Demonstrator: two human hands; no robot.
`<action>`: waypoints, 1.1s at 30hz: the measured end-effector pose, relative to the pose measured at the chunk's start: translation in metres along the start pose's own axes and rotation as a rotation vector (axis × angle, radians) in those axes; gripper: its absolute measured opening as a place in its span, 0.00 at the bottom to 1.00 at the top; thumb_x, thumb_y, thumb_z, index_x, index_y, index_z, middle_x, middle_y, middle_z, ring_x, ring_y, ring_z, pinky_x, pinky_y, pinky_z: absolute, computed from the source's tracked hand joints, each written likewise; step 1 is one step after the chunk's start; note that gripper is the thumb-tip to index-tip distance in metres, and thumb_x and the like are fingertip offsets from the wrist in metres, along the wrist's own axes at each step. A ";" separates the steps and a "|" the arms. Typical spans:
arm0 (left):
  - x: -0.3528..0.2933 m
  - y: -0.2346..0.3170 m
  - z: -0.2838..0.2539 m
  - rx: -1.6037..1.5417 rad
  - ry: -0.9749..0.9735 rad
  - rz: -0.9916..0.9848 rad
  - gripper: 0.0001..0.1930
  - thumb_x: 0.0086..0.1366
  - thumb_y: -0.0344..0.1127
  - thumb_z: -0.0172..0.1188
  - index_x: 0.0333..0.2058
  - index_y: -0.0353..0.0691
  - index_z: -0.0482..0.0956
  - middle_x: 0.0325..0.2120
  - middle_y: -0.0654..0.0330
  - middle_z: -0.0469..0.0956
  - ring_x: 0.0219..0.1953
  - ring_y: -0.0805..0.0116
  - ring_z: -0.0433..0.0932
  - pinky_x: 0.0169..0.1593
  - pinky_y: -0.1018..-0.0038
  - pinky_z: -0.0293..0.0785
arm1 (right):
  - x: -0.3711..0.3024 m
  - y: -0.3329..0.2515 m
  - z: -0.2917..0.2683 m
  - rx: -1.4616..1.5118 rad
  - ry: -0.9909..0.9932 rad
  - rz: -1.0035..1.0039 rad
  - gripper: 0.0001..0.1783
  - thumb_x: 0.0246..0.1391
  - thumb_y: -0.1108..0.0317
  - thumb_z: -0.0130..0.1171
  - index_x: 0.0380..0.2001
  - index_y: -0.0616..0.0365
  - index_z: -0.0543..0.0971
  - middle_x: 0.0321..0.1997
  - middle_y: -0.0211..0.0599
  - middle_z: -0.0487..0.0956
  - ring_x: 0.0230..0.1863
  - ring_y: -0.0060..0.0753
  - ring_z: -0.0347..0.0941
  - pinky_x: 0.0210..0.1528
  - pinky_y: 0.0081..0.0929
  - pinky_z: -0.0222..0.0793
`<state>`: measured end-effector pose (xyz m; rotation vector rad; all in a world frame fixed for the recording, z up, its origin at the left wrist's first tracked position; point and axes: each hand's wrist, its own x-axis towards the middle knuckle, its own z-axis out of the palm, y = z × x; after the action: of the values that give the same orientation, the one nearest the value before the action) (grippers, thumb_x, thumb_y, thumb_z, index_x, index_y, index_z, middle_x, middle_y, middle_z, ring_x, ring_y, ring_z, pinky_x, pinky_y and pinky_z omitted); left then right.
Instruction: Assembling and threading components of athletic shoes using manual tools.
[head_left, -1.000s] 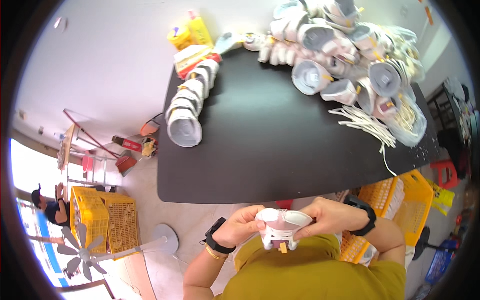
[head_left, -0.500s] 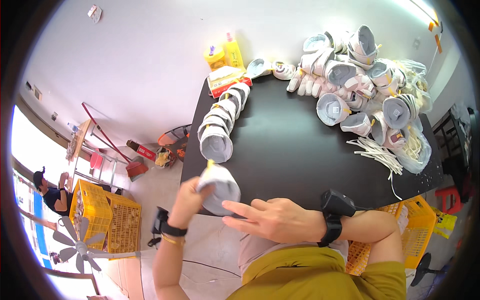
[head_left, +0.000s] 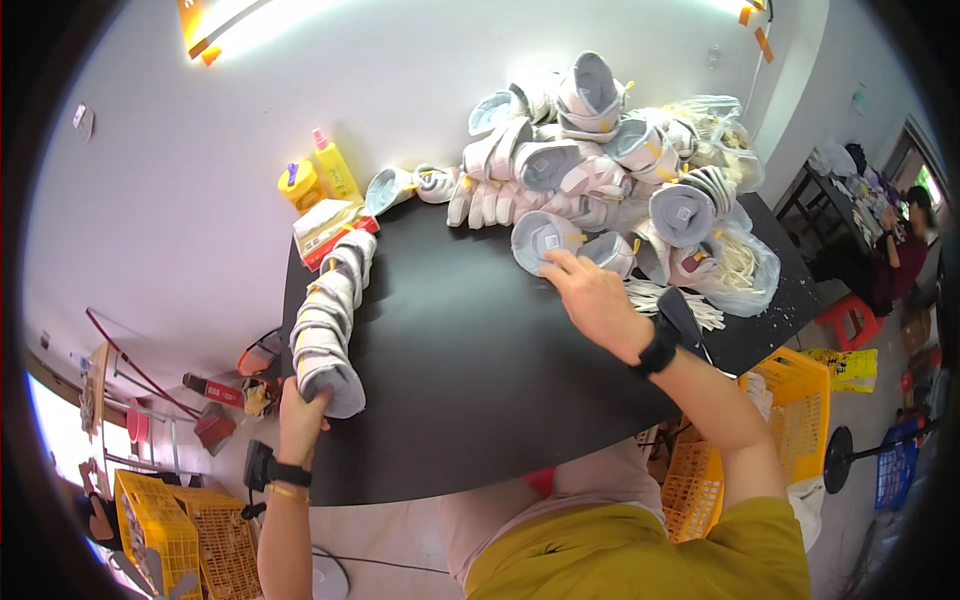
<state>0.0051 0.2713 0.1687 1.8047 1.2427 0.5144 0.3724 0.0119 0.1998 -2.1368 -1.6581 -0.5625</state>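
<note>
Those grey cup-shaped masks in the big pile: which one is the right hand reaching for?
The right hand touches the mask at the pile's near-left edge, its hollow side facing up.

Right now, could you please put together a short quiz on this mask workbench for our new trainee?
1. True or false: the left hand rests at the near end of the nested row of masks.
2. What does the right hand reach toward? A) the yellow bottle B) a cup-shaped mask at the edge of the heap of masks C) the yellow crate
3. Fill in: the pale elastic straps lie on the ____ table.

Key: 1 true; 2 B; 3 black.
</note>
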 end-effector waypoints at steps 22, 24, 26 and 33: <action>-0.158 0.080 0.111 -1.025 -0.555 -0.201 0.11 0.74 0.35 0.46 0.47 0.34 0.69 0.40 0.55 0.77 0.37 0.71 0.78 0.37 0.74 0.77 | -0.059 -0.086 -0.055 1.767 -0.783 0.871 0.13 0.63 0.69 0.51 0.49 0.58 0.71 0.34 0.22 0.69 0.30 0.12 0.60 0.25 0.11 0.52; -0.151 0.079 0.113 -0.922 -0.530 -0.185 0.08 0.74 0.35 0.49 0.40 0.36 0.69 0.31 0.60 0.76 0.27 0.76 0.73 0.31 0.78 0.71 | -0.067 -0.080 -0.063 1.717 -0.761 0.849 0.18 0.61 0.69 0.52 0.54 0.58 0.69 0.35 0.23 0.70 0.30 0.14 0.60 0.26 0.11 0.53; -0.143 0.077 0.116 -0.857 -0.525 -0.153 0.08 0.73 0.35 0.51 0.35 0.37 0.70 0.25 0.64 0.74 0.20 0.80 0.68 0.26 0.82 0.65 | -0.065 -0.090 -0.065 1.448 -0.620 0.636 0.31 0.55 0.64 0.58 0.60 0.60 0.62 0.37 0.29 0.73 0.29 0.17 0.64 0.28 0.16 0.60; -0.152 0.075 0.124 -0.948 -0.435 -0.081 0.08 0.71 0.34 0.56 0.33 0.38 0.71 0.22 0.66 0.72 0.18 0.83 0.62 0.22 0.84 0.58 | -0.053 -0.119 -0.078 0.532 -0.528 0.247 0.36 0.45 0.53 0.66 0.54 0.60 0.67 0.34 0.52 0.79 0.32 0.54 0.78 0.35 0.44 0.73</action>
<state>0.0728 0.0724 0.1835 0.9722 0.5909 0.5072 0.2385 -0.0446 0.2438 -2.1162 -1.5114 0.5086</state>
